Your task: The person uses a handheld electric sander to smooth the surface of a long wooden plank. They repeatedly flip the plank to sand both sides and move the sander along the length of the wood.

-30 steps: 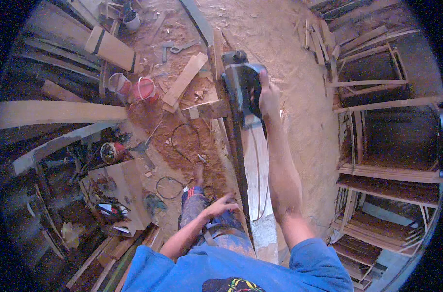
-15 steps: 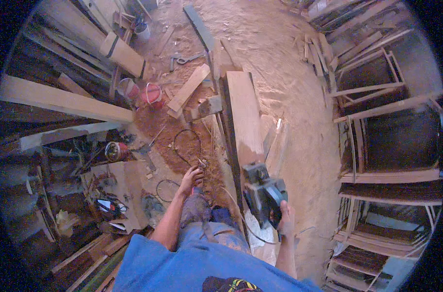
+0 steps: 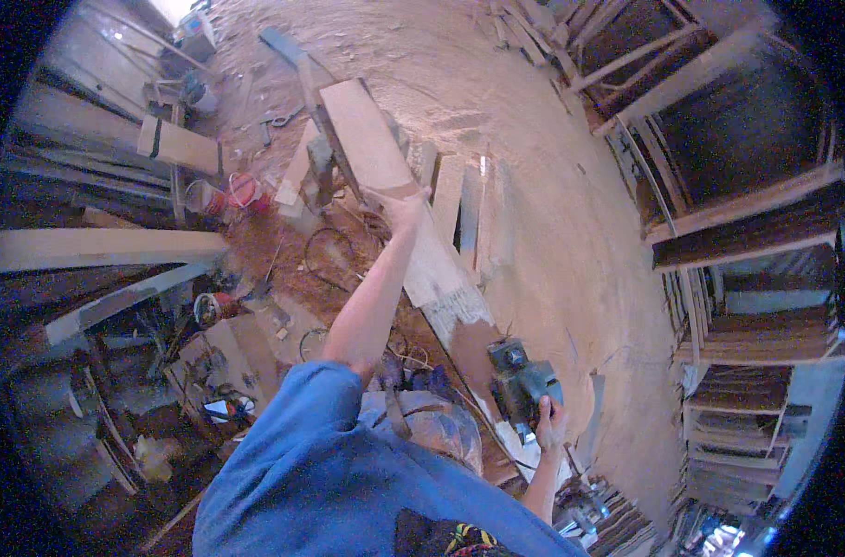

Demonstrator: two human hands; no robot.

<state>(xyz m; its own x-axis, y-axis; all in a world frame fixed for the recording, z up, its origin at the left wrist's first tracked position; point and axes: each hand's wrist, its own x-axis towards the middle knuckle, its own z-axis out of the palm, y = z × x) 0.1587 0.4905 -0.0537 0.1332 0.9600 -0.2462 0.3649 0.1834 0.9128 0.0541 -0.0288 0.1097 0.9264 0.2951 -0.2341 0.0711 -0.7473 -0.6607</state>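
Note:
A long plank [image 3: 367,135] runs from the far left of centre down toward my body. My left hand [image 3: 402,206] lies across its middle, thumb and fingers spread over the surface. Close to my right side, a dark electric hand planer [image 3: 522,376] rests on the near part of the plank. My right hand [image 3: 551,420] is wrapped round its rear handle. The plank is pale around its middle, with a darker brown patch just ahead of the planer. The planer's underside is hidden.
Loose boards [image 3: 448,195] lie right of the plank. Sawdust covers the floor [image 3: 552,278]. Left are red buckets [image 3: 246,190], a thick beam [image 3: 107,249] and a black cable [image 3: 329,251]. Wooden racks [image 3: 747,343] line the right side.
My left hand has moved from beside my body, forward and right, onto the plank. The planer in my right hand sits slightly lower and farther right in view. The whole view has turned.

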